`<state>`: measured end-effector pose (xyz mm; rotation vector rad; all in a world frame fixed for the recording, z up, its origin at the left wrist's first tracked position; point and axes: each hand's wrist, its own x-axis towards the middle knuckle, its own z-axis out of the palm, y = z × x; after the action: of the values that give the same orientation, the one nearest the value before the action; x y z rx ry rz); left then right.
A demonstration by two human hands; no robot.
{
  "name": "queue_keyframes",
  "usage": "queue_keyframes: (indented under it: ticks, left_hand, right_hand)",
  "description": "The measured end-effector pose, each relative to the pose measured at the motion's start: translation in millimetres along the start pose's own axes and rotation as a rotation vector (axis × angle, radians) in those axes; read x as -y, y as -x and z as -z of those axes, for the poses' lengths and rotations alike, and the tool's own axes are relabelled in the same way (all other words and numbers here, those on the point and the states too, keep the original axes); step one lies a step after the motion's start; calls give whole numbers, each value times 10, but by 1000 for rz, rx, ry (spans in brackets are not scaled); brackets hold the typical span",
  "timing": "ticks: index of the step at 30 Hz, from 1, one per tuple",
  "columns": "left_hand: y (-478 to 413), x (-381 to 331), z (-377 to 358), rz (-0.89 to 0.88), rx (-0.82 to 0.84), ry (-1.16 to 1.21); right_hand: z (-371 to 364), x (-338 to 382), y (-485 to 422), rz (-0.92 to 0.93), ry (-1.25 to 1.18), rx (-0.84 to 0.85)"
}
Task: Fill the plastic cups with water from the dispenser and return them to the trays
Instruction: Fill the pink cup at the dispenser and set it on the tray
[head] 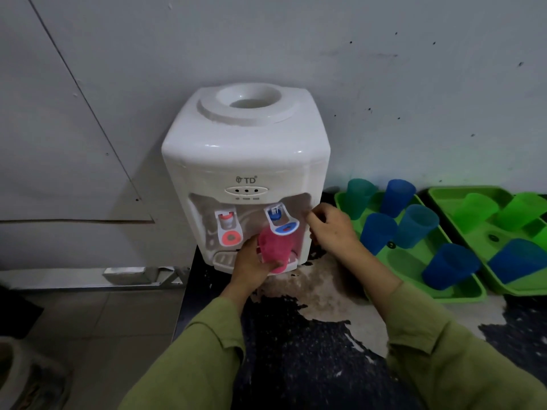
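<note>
Grey painted wall (384,84) behind, matte, flecked with dark specks. Dark speckled countertop (296,350) below, coating worn away to pale, ragged patches near the middle.

White plastic dispenser (245,149) against the wall, boxy with rounded corners, round hollow well on top, glossy shell. Two paddle taps in the front recess: red tap (229,229) on the left, blue tap (282,223) on the right. Slotted drip tray (222,258) at the foot.

Pink cup (273,250), translucent plastic, tapered, upright under the blue tap and over the drip tray. Left hand (251,264) wrapped round its left side and lower wall, fingers curled on it. Right hand (331,229) just right of the blue tap, fingers loosely curled, nothing seen in it; contact with the dispenser unclear. Olive cloth sleeves (192,350) on both forearms.

Two shallow green plastic trays to the right. Nearer-left tray (455,297): blue cups (451,264) and a teal cup (358,196), same tapered shape, standing close together. Far-right tray (497,241): green cups (473,211) at the far end, one more blue at the near end.
</note>
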<state>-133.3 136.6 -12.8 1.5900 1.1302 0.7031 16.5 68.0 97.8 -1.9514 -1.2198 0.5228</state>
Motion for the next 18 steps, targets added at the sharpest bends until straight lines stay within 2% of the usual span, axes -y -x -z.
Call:
queue_keyframes:
  ticks: [2, 4, 10, 18]
  left_hand:
    - [-2, -6, -1, 5, 2, -10]
    - [-2, -24, 1, 6, 1, -23]
    - [16, -73, 14, -10, 8, -42]
    - [-8, -40, 11, -1, 1, -60]
  right_hand:
    - [1, -60, -32, 24, 74, -160]
    - [13, -111, -81, 59, 84, -245]
    - [45, -107, -171, 188, 103, -212]
    - [10, -92, -162, 150, 102, -218]
